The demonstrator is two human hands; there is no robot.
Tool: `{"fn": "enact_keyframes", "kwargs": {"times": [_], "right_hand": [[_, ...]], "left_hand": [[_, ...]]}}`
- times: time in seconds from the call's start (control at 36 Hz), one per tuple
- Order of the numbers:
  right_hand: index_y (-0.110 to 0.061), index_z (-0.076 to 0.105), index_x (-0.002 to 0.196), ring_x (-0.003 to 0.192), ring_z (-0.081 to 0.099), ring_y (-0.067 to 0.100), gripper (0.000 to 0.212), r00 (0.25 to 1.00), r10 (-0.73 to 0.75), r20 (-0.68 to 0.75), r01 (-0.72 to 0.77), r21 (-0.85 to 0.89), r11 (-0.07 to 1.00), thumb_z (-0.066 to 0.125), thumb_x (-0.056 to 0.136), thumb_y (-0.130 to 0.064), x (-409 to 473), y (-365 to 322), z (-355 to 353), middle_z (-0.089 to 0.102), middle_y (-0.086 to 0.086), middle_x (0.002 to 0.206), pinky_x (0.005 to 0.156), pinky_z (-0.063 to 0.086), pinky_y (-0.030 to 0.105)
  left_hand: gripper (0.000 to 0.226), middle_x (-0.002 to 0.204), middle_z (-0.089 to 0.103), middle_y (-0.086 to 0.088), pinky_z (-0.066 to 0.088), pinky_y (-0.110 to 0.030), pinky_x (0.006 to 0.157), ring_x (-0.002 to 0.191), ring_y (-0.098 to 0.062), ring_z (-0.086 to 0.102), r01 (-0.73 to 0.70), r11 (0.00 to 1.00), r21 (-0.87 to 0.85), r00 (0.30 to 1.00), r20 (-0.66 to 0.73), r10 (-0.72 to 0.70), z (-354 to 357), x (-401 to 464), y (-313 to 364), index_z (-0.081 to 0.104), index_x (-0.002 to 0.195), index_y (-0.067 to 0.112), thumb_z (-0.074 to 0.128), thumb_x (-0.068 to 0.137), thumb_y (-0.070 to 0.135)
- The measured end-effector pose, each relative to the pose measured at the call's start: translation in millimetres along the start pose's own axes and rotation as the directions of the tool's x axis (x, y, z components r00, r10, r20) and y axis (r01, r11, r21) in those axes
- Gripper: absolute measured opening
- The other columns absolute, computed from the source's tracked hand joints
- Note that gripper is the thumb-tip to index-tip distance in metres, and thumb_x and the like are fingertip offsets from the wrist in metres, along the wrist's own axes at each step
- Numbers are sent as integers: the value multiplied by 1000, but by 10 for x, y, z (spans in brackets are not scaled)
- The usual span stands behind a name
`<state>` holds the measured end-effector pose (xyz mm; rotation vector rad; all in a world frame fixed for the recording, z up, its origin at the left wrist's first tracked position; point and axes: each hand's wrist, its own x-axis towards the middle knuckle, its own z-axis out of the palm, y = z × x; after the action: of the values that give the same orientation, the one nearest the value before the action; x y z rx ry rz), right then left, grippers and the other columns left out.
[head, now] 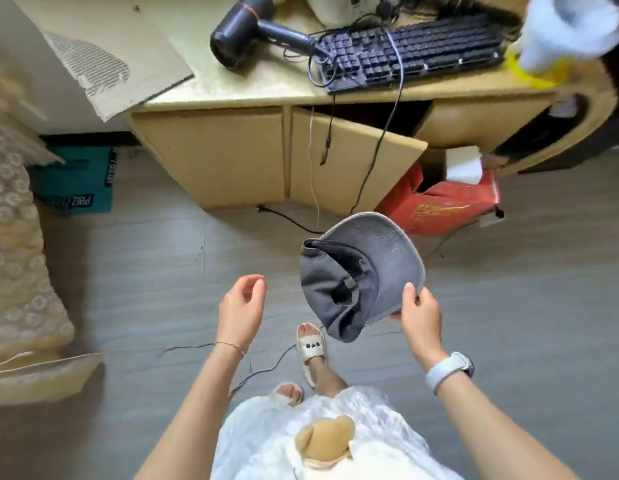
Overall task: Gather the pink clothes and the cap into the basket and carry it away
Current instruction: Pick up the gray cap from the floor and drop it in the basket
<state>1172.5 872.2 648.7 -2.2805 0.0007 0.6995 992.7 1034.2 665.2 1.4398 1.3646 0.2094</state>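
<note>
A grey cap [363, 271] hangs in the air above the floor, its brim toward the desk and its crown drooping toward me. My right hand [419, 313] pinches the cap's edge at the lower right. My left hand [242, 306] floats beside it to the left, fingers loosely curled and holding nothing, a short gap from the cap. No basket and no pink clothes appear in the head view.
A light wooden desk [232, 95] stands ahead with a hair dryer [245, 29], a black keyboard [412, 50] and cardboard [103, 46]; one cabinet door [349, 161] hangs ajar. A red bag [439, 206] and teal box [76, 181] sit on the floor. Cables [259, 368] cross the floor near my feet. A bed edge [20, 271] is at left.
</note>
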Motion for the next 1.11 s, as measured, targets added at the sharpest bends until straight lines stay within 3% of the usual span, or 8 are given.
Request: {"fn": "enact_keyframes", "kwargs": {"times": [0.14, 0.31, 0.44, 0.58, 0.75, 0.94, 1.03, 1.11], "right_hand": [[-2, 48, 75, 79, 61, 41, 21, 986, 5, -168, -1, 24, 1000, 47, 88, -18, -782, 339, -518, 59, 13, 72, 76, 49, 51], [-9, 45, 76, 63, 64, 29, 9, 902, 333, -274, -257, 279, 926, 45, 85, -12, -1715, 1338, -820, 60, 11, 78, 69, 55, 42], [-4, 45, 86, 70, 64, 34, 4, 707, 638, -307, -392, 581, 713, 42, 84, -7, -2495, 2146, -963, 62, 19, 82, 73, 53, 44], [-2, 43, 81, 77, 62, 38, 8, 508, 815, -279, -319, 818, 479, 38, 87, -4, -3022, 2725, -1103, 56, 16, 74, 78, 52, 43], [-5, 43, 75, 54, 65, 16, 18, 381, 898, -218, -169, 939, 300, 34, 91, -8, -3225, 3362, -1393, 59, 25, 93, 42, 52, 16], [-10, 40, 71, 62, 62, 26, 20, 325, 932, -163, -135, 967, 216, 36, 91, -7, -3236, 4125, -2182, 56, 13, 69, 52, 56, 27], [-6, 44, 78, 63, 64, 29, 14, 340, 922, -187, -170, 952, 256, 39, 90, -10, -3201, 4479, -2622, 57, 8, 66, 69, 55, 43], [-10, 43, 70, 61, 64, 27, 19, 335, 915, -225, -168, 941, 293, 40, 89, -10, -3174, 4769, -3095, 56, 8, 66, 64, 53, 37]], "left_hand": [[11, 91, 64, -11, 46, -39, 89, 97, -32, 63, -78, 996, 52, 993, 91, 73, 24, -591, -118, 57, 90, 17, 47, 88, 13], [12, 92, 65, -12, 45, -36, 83, 99, -32, 63, -114, 978, 174, 952, 301, 57, 157, -1169, -467, 59, 91, 14, 47, 89, 14], [16, 103, 69, -20, 45, -33, 83, 101, -31, 64, -240, 890, 389, 863, 505, 12, 368, -1516, -704, 61, 96, 10, 49, 89, 17], [25, 105, 70, -21, 47, -38, 88, 103, -31, 64, -420, 766, 487, 758, 652, 1, 832, -1856, -721, 62, 102, 5, 50, 88, 22], [24, 105, 70, -19, 40, -27, 78, 101, -31, 64, -627, 575, 525, 624, 781, -33, 1715, -2362, -683, 63, 101, 4, 50, 88, 19], [22, 107, 71, -14, 35, -24, 74, 102, -32, 63, -806, 350, 478, 496, 867, -42, 2973, -3209, -751, 65, 99, 9, 50, 88, 20], [21, 105, 71, -13, 32, -21, 71, 101, -31, 63, -833, 330, 445, 458, 888, -44, 3517, -3663, -777, 65, 99, 10, 49, 88, 17], [20, 102, 72, -16, 37, -24, 73, 98, -32, 63, -823, 372, 429, 441, 896, -56, 3984, -4119, -785, 66, 97, 10, 49, 87, 15]]}}
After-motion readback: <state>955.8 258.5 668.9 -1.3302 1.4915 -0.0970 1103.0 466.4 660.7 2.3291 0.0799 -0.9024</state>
